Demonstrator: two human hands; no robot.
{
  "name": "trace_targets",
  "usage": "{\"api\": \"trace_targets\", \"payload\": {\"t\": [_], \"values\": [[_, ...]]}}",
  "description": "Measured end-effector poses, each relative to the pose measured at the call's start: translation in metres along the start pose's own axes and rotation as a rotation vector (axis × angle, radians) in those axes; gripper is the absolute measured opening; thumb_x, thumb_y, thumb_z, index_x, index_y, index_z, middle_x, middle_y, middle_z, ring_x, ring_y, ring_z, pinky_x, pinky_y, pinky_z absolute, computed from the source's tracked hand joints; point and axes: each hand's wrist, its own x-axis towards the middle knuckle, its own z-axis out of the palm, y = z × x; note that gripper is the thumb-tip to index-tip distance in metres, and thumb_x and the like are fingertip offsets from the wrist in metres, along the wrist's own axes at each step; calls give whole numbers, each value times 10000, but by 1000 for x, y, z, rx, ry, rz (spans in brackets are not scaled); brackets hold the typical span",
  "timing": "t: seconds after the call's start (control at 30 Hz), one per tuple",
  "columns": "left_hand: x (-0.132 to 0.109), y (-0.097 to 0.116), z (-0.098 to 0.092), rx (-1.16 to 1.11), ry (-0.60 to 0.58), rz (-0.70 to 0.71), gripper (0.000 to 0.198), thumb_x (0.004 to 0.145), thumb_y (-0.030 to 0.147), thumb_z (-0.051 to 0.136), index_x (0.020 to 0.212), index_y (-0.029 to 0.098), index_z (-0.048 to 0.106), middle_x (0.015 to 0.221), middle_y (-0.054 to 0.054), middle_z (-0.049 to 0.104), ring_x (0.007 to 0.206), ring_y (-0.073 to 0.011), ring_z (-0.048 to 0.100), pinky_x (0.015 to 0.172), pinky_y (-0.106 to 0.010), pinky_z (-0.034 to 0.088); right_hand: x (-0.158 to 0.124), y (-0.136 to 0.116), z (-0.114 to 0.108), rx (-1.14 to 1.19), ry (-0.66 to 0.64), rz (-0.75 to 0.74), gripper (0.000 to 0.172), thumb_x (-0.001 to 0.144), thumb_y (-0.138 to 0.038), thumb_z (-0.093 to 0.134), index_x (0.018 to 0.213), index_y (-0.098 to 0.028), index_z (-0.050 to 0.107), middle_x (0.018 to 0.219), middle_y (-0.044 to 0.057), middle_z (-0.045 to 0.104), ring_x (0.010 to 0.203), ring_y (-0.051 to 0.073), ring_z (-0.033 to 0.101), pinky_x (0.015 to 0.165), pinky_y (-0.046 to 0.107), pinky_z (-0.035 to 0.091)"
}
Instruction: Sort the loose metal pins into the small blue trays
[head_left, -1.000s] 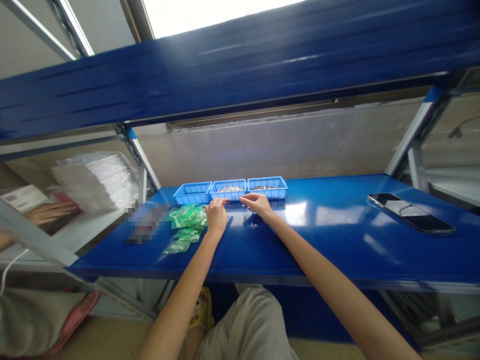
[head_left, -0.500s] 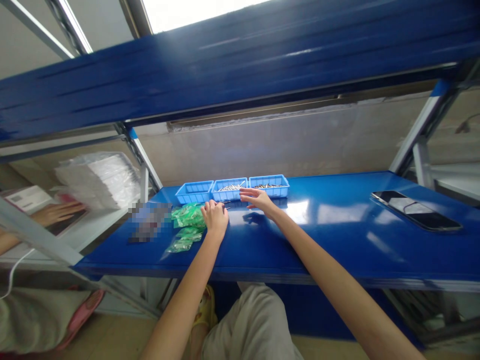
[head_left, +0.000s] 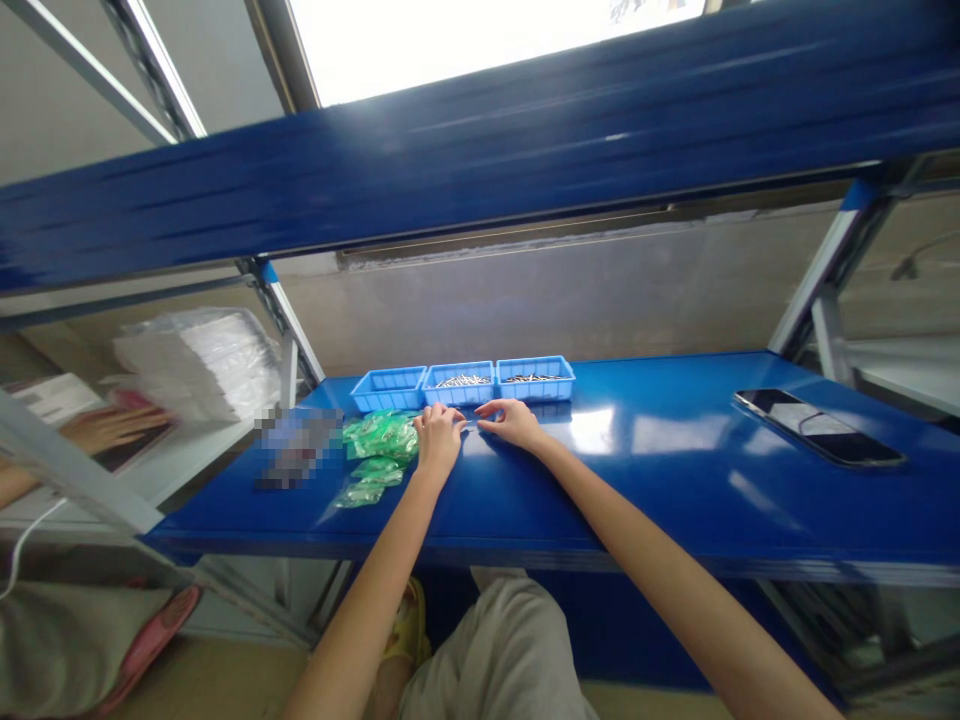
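Observation:
My left hand (head_left: pixel 439 438) is closed in a pinch low over the tabletop, beside the green plastic bags (head_left: pixel 379 437). A short gap away, my right hand (head_left: pixel 513 424) is also pinched, thumb against forefinger. A small thin piece (head_left: pixel 471 424) shows between the two sets of fingertips, too small to name. Just behind the hands, three light-blue bins stand in a row: a left bin (head_left: pixel 388 396), a middle bin (head_left: pixel 459 399) with pale, slim metal pieces (head_left: pixel 463 381), and a right bin (head_left: pixel 535 391) with darker slim pieces (head_left: pixel 534 378).
A phone (head_left: pixel 817 427) lies at the right of the blue table (head_left: pixel 660 510). A blurred-out item (head_left: pixel 298 447) is at the left. The shelf beam (head_left: pixel 480 150) crosses overhead. Another person's hand (head_left: pixel 118 428) rests at the neighbouring shelf, near white plastic-wrapped stacks (head_left: pixel 199 362).
My right hand has come down and towards my left from in front of the bins, its spread fingers closing to a pinch. My left hand has shifted slightly, its fingertips turning towards the right.

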Motion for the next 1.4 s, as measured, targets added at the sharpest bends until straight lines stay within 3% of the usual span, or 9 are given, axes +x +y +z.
{"api": "trace_targets", "payload": {"t": [0.17, 0.77, 1.1, 1.4], "values": [[1, 3, 2, -83, -14, 51, 105, 798, 252, 507, 815, 221, 606, 878, -40, 599, 899, -223, 495, 788, -364, 321, 0, 1, -1, 35, -56, -29, 202, 689, -370, 620, 795, -218, 702, 737, 8, 692, 609, 133, 605, 546, 210, 426], [1, 1, 11, -217, -18, 102, 136, 784, 312, 524, 820, 220, 616, 814, -20, 611, 842, -200, 512, 753, -341, 314, 2, -6, -2, 453, 37, 55, 286, 686, -386, 617, 798, -125, 650, 753, 59, 661, 515, 96, 566, 458, 188, 428], [4, 3, 7, -278, 131, -18, 186, 801, 339, 497, 764, 205, 621, 801, -32, 609, 791, -194, 526, 728, -336, 337, 1, -7, -4, 510, 77, 139, 311, 695, -413, 608, 828, -134, 632, 744, 52, 642, 489, 82, 538, 409, 172, 401], [6, 3, 4, -344, 263, -74, 262, 831, 362, 435, 747, 176, 599, 828, -44, 561, 767, -174, 535, 733, -316, 366, 1, -5, 0, 478, -18, 99, 306, 677, -413, 623, 754, -118, 646, 699, 41, 636, 493, 77, 538, 486, 186, 439]]}}
